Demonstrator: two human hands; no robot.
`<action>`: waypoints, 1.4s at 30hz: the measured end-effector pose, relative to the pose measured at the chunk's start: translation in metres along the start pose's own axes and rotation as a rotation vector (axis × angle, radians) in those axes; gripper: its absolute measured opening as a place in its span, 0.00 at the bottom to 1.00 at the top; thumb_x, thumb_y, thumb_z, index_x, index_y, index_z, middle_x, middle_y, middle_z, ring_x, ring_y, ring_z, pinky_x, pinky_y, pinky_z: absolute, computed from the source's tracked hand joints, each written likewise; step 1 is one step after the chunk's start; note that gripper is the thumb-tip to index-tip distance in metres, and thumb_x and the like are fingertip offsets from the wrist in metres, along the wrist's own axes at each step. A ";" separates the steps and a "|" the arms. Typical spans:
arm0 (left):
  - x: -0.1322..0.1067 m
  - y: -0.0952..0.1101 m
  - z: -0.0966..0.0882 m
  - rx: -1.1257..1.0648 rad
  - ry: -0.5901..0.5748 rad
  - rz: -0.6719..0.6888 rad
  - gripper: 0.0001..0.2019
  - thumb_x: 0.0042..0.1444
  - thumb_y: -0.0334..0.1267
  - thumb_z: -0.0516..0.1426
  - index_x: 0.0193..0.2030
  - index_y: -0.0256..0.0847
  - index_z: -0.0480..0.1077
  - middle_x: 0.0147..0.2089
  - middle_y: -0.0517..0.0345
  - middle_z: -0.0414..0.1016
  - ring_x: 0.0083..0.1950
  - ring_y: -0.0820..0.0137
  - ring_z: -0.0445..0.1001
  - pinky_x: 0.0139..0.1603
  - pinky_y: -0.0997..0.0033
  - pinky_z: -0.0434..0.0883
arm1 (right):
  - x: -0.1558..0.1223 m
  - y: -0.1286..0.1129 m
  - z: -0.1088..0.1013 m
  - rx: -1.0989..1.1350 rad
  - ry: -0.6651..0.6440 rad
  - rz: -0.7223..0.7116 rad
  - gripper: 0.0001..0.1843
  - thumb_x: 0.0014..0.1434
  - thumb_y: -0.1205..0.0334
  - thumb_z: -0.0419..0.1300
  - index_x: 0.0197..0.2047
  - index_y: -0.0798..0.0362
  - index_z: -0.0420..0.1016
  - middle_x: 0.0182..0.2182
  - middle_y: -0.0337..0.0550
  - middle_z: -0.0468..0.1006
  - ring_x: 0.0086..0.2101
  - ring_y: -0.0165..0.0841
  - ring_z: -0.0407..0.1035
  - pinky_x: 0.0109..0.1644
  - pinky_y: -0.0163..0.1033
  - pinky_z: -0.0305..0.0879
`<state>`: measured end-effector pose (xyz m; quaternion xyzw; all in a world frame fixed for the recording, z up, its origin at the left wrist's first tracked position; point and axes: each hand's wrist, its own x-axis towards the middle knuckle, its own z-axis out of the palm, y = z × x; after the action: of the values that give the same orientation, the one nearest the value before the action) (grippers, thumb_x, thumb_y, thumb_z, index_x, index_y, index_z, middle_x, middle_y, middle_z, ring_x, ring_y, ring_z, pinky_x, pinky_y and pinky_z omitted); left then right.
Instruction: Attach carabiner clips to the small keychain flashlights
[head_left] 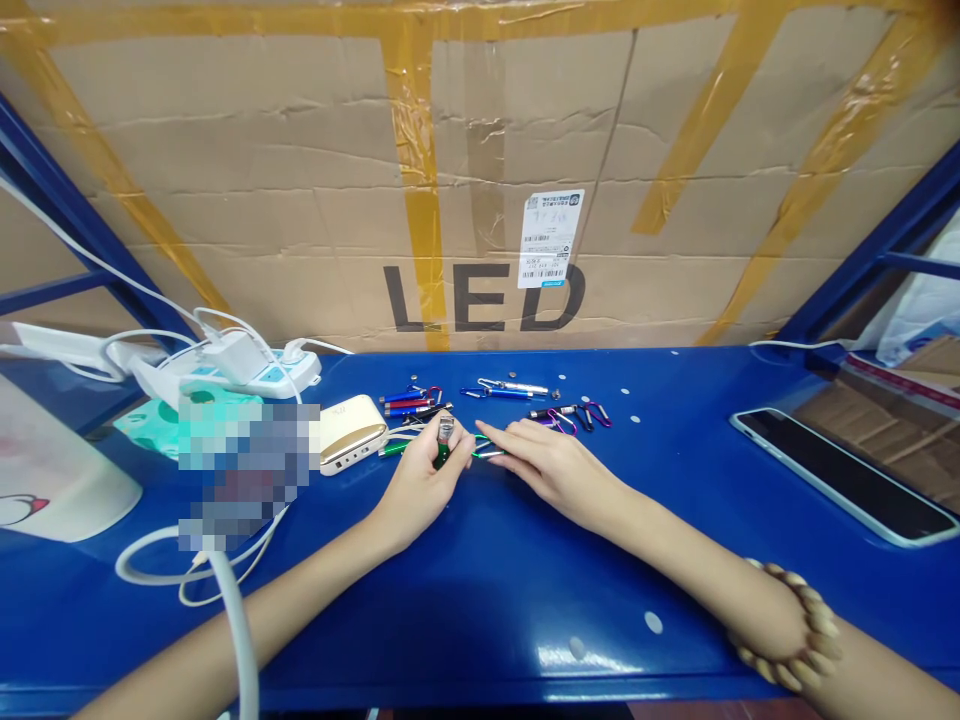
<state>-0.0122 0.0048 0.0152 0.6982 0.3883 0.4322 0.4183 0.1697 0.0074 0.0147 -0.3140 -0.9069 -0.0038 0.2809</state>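
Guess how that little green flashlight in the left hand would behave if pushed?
Probably light: the left hand holds the green flashlight with fingertips alone. Its round barrel might roll on the smooth blue table. It looks rigid, likely metal.

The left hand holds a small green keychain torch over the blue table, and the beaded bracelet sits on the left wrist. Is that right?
Not quite. The left hand does hold the small green keychain torch over the blue table, but the beaded bracelet sits on the right wrist, as the head view shows.
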 end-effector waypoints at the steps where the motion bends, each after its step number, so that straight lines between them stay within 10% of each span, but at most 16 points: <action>1: 0.000 0.000 0.000 0.068 0.002 0.028 0.12 0.61 0.36 0.47 0.27 0.43 0.47 0.27 0.66 0.56 0.30 0.75 0.58 0.34 0.73 0.58 | 0.000 0.000 0.000 -0.004 -0.003 -0.004 0.20 0.66 0.60 0.43 0.54 0.62 0.65 0.30 0.46 0.72 0.33 0.35 0.67 0.38 0.39 0.68; 18: -0.003 -0.004 0.002 0.294 -0.038 0.138 0.11 0.60 0.37 0.46 0.27 0.43 0.51 0.24 0.66 0.53 0.26 0.74 0.55 0.30 0.73 0.57 | 0.001 -0.006 0.004 0.027 0.060 -0.013 0.19 0.66 0.64 0.43 0.30 0.58 0.71 0.20 0.40 0.65 0.23 0.30 0.59 0.28 0.35 0.58; 28: -0.008 0.000 0.003 0.320 -0.101 0.113 0.10 0.65 0.39 0.39 0.36 0.42 0.56 0.35 0.59 0.58 0.36 0.70 0.60 0.41 0.69 0.61 | 0.001 -0.002 0.000 0.042 0.346 0.057 0.12 0.64 0.66 0.49 0.41 0.62 0.72 0.22 0.40 0.66 0.24 0.28 0.58 0.31 0.35 0.62; 42: -0.007 -0.013 0.008 0.468 -0.086 0.170 0.05 0.63 0.33 0.44 0.36 0.42 0.58 0.36 0.58 0.66 0.38 0.68 0.66 0.40 0.70 0.64 | -0.001 -0.011 0.008 -0.027 0.301 0.097 0.16 0.66 0.62 0.46 0.40 0.61 0.72 0.22 0.42 0.68 0.24 0.30 0.62 0.31 0.35 0.63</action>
<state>-0.0091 0.0011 -0.0006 0.8240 0.3994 0.3340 0.2236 0.1602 -0.0010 0.0097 -0.3571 -0.8382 -0.0494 0.4093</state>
